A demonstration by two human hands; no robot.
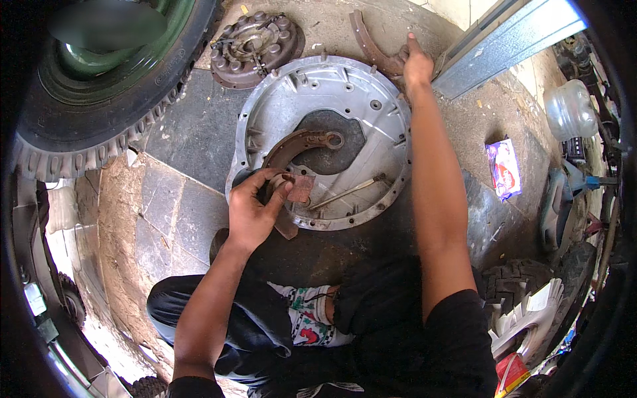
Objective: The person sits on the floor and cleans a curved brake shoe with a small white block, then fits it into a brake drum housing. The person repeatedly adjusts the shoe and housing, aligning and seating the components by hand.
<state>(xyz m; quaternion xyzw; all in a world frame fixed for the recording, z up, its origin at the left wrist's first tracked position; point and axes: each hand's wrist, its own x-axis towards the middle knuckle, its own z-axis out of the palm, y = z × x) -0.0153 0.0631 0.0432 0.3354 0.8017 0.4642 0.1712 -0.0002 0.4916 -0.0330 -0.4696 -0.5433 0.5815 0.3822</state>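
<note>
My left hand (252, 205) is closed, thumb against fingers, on a small reddish-brown square piece of sandpaper (302, 189). Under that hand lies a rusty curved brake shoe (288, 149) with a ring-shaped end, resting in a large round silver metal housing (325, 69). My right arm reaches forward past the housing's right side. At its end, my right hand (417, 66) has its fingers around the near end of another curved brake shoe (366, 41), thumb pointing away. A thin pale rod with a dark tip (348, 192) lies inside the housing.
A round rusty clutch-like part (255, 50) sits behind the housing. A large tyre on a green wheel (126, 86) stands at the far left. On the right are a metal post (511, 46), a purple packet (504, 169), a clear plastic jar (570, 109) and a blue-grey jack (561, 199).
</note>
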